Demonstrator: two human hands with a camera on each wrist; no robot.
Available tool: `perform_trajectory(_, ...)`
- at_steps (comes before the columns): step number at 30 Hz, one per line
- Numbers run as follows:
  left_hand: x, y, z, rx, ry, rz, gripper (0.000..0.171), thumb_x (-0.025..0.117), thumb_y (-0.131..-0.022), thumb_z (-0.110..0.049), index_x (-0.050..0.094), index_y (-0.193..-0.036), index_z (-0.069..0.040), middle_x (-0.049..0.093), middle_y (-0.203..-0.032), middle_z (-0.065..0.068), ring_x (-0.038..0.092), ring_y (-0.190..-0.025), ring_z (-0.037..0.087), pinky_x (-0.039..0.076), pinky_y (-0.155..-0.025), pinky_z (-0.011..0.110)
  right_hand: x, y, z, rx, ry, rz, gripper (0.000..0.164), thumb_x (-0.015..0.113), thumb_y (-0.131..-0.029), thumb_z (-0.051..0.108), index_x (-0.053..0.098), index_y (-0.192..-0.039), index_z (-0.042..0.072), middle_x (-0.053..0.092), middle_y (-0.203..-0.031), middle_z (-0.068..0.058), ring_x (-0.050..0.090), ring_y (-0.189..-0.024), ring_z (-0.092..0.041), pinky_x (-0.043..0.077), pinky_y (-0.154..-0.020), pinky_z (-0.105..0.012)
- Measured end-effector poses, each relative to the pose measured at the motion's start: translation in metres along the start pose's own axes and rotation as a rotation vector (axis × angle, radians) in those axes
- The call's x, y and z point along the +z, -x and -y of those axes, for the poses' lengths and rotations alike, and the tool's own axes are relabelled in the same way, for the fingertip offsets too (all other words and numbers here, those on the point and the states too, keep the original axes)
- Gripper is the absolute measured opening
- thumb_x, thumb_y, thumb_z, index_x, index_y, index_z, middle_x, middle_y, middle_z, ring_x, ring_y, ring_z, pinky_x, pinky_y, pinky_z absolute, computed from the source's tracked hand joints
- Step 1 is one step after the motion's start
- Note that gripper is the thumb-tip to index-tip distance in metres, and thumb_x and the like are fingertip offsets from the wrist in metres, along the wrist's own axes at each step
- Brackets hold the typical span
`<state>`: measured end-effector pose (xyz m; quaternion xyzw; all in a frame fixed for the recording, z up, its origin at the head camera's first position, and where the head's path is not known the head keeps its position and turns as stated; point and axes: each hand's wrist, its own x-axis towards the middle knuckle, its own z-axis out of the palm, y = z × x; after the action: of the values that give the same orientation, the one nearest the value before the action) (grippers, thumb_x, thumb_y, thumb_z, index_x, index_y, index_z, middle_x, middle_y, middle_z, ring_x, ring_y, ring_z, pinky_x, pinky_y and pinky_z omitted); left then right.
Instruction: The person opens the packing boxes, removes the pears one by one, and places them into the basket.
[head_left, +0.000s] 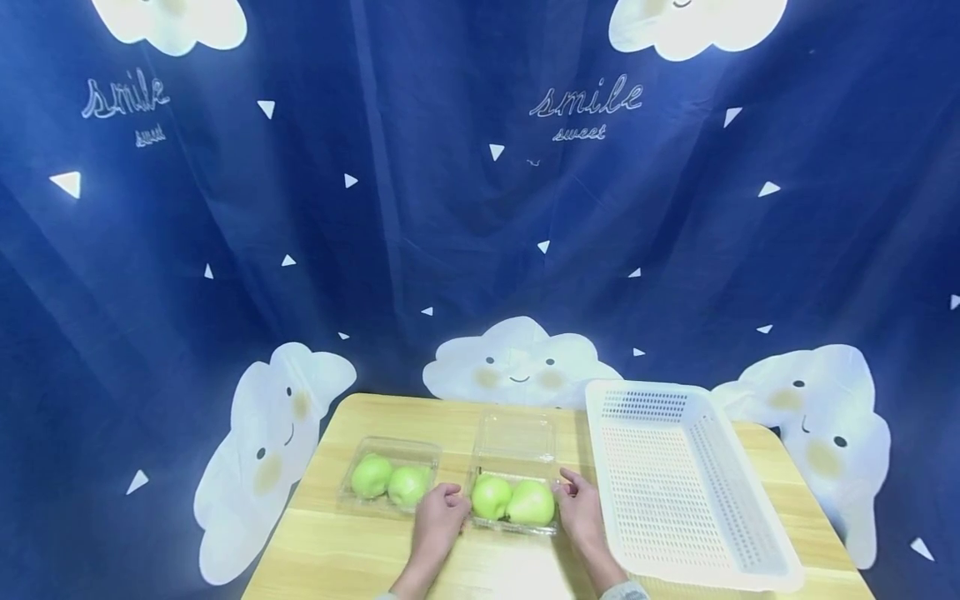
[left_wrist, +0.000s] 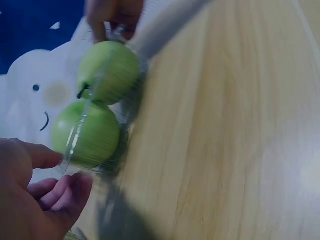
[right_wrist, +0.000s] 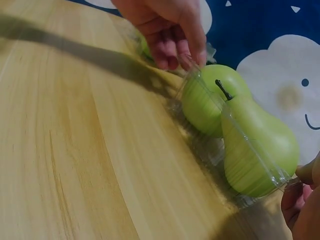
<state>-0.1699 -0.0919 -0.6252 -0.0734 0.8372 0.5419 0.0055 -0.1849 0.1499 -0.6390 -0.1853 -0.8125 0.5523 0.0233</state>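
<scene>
Clear box (head_left: 514,527), lid (head_left: 516,436) barely discernible: opposite ends are pinched by left hand (head_left: 439,517) and right hand (head_left: 582,510), both cropped in wrist views.

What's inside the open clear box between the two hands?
A green pear and a rounder green fruit, side by side. What's directly beneath them in the box is covered and can't be seen.
</scene>
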Motion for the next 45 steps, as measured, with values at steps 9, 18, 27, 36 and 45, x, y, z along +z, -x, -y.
perform_trajectory(9,0.016,-0.009,0.002,0.412,-0.535,-0.195,0.023,0.071,-0.084,0.002,0.073,-0.107,0.006,0.076,-0.094,0.018,0.069,-0.071,0.016,0.061,-0.064,0.021,0.001,-0.003,-0.003,-0.021,0.016,-0.004,0.043,0.064,-0.097,0.006,0.059,-0.138,-0.005,0.065,-0.099,-0.011,0.059,-0.083,-0.018,0.049,-0.058,-0.018)
perform_trajectory(18,0.015,-0.022,0.006,0.837,-1.016,-0.382,0.011,0.081,-0.079,-0.009,0.073,-0.081,-0.002,0.067,-0.070,0.006,0.060,-0.064,0.016,0.056,-0.061,0.023,0.001,-0.005,-0.001,-0.057,0.056,-0.025,0.043,0.065,-0.097,0.008,0.060,-0.137,-0.006,0.068,-0.100,-0.014,0.062,-0.084,-0.018,0.051,-0.059,-0.018)
perform_trajectory(27,0.006,-0.029,0.003,0.907,-1.363,-0.310,0.015,0.076,-0.072,-0.011,0.064,-0.082,-0.011,0.053,-0.070,-0.002,0.044,-0.067,0.013,0.039,-0.062,0.022,-0.001,0.000,0.006,-0.075,0.067,-0.012,0.042,0.064,-0.098,0.006,0.059,-0.136,-0.009,0.068,-0.099,-0.016,0.060,-0.080,-0.016,0.051,-0.057,-0.017)
perform_trajectory(36,0.003,-0.030,0.007,0.957,-1.239,-0.281,0.007,0.042,-0.080,-0.009,0.047,-0.083,-0.014,0.030,-0.073,-0.002,0.024,-0.068,0.014,0.024,-0.061,0.025,0.001,-0.004,0.005,-0.063,0.124,-0.035,0.041,0.065,-0.096,0.007,0.062,-0.135,-0.006,0.071,-0.101,-0.015,0.063,-0.083,-0.017,0.052,-0.058,-0.018)
perform_trajectory(45,0.006,-0.034,0.015,0.948,-1.159,-0.266,0.013,0.057,-0.087,-0.020,0.046,-0.081,-0.017,0.027,-0.072,-0.004,0.024,-0.068,0.013,0.022,-0.061,0.023,0.004,-0.008,0.002,-0.077,0.142,-0.052,0.042,0.066,-0.096,0.008,0.062,-0.136,-0.004,0.071,-0.101,-0.014,0.063,-0.081,-0.016,0.052,-0.059,-0.018)
